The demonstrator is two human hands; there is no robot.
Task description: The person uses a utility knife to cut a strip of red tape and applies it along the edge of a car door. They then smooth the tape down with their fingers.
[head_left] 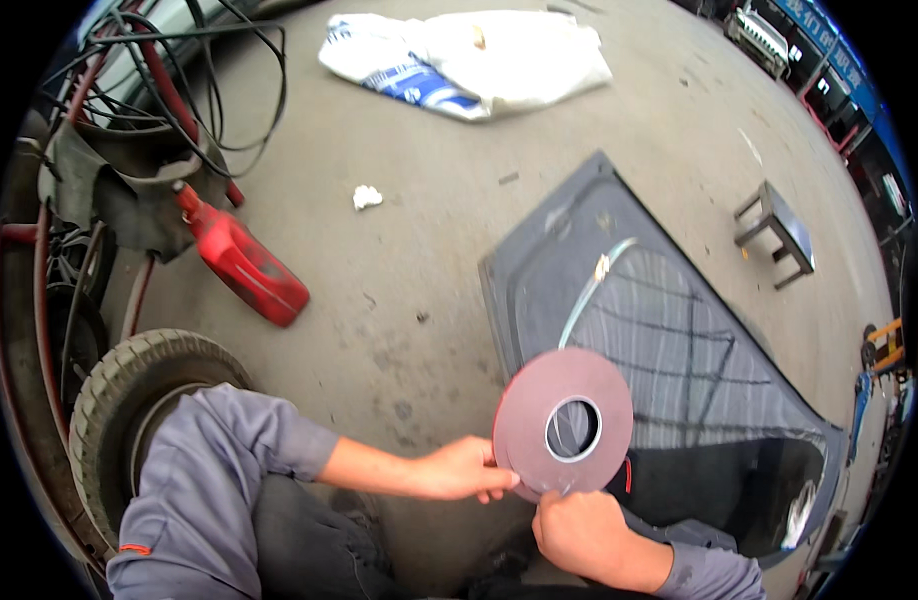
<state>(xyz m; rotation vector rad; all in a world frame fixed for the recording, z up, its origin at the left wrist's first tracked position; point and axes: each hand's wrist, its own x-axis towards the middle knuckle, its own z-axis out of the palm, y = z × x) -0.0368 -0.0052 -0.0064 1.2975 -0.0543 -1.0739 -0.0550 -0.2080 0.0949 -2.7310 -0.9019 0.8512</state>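
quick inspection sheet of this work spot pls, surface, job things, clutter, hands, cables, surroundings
surface: bare grey concrete floor, stained and dusty.
job's things: a flat dark red tape roll with a round core hole, held upright over a dark vehicle window glass that lies flat on the floor.
clutter: red jerry can lying on its side, white sack, crumpled white scrap, small metal stool.
grippers: left hand pinches the roll's left edge; right hand grips its lower edge.
cables: black cables and red hoses tangled at upper left.
surroundings: a worn tyre beside the person's left arm; machinery above it.
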